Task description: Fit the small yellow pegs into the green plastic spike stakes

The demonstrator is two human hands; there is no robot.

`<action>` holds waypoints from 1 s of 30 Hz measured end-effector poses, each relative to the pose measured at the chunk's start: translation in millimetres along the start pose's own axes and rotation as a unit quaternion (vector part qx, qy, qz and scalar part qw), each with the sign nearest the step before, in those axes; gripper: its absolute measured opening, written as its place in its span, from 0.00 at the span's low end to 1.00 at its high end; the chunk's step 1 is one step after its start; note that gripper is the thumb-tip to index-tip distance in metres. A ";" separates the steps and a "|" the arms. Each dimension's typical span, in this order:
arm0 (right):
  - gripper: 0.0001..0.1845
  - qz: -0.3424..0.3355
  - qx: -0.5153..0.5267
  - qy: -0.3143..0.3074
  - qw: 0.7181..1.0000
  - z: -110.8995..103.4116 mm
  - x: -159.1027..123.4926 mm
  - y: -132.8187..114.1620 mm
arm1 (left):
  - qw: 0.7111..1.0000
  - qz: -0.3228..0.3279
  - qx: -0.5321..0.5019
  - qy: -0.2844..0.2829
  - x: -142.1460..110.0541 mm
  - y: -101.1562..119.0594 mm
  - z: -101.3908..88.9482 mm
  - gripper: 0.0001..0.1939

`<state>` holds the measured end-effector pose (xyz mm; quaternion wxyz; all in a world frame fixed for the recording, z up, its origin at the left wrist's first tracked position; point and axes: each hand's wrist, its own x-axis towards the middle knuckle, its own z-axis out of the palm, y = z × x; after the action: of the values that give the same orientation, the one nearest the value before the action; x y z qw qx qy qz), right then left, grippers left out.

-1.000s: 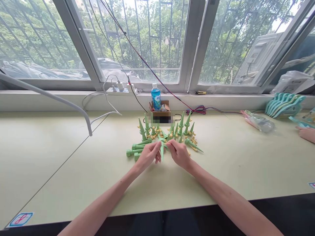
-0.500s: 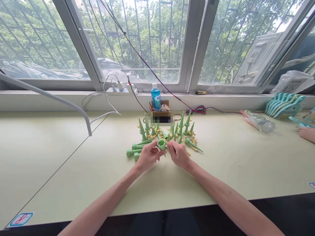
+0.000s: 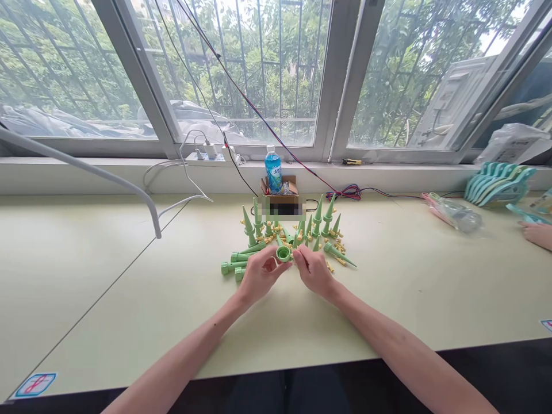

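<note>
Between my hands is a green plastic watering spike [image 3: 283, 253], its round hollow end turned up toward me. My left hand [image 3: 261, 273] grips it from the left, thumb and fingers around the collar. Closed in a pinch at the collar's right side is my right hand [image 3: 316, 270]; whatever lies between its fingertips is too small to make out. Behind the hands stand several upright green spikes [image 3: 318, 217], with small yellow valve pieces [image 3: 340, 246] scattered among them. More green spikes [image 3: 233, 268] lie on their sides to the left, and one [image 3: 340, 255] lies at the right.
Behind the spikes, a blue bottle [image 3: 273, 171] stands at a small cardboard box [image 3: 293, 187]. A grey curved tube [image 3: 129, 181] hangs over the table's left. Coiled wires [image 3: 348, 192], a plastic bag [image 3: 457, 215], teal hangers [image 3: 498, 183] and another person's hand [image 3: 537, 234] are rightward.
The held spike's open end has tipped slightly more toward me, and my left fingers have shifted a little beneath it. My right hand stays nearly in place.
</note>
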<state>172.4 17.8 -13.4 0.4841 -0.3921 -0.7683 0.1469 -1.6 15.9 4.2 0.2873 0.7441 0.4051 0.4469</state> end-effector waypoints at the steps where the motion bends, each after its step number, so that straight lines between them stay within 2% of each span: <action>1: 0.21 0.000 0.001 -0.001 1.000 0.0 0.1 0.1 | 1.000 0.008 0.007 0.004 -0.1 0.0 -0.1 0.13; 7: 0.21 0.007 0.008 -0.010 1.000 1.6 -1.5 2.8 | 0.998 0.056 0.020 0.018 -0.8 0.8 -0.5 0.12; 15: 0.19 0.006 0.033 -0.018 0.999 1.5 -2.8 2.2 | 0.998 0.029 0.041 0.032 -2.6 3.0 1.4 0.09; 21: 0.19 -0.009 0.040 -0.012 0.999 1.1 -2.1 -0.9 | 0.996 0.040 0.066 0.052 -3.9 2.7 1.1 0.07; 26: 0.18 -0.029 0.033 0.010 0.999 1.9 -2.2 -2.4 | 0.993 0.052 0.074 0.069 -3.7 0.6 2.1 0.12; 30: 0.15 -0.045 0.038 0.038 0.998 2.0 -1.9 -3.9 | 0.995 0.012 0.036 0.087 -2.1 1.7 1.9 0.13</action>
<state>169.2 14.1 -13.1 0.5333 -0.3440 -0.7602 0.1391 0.2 13.2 3.9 0.2184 0.7172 0.4352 0.4985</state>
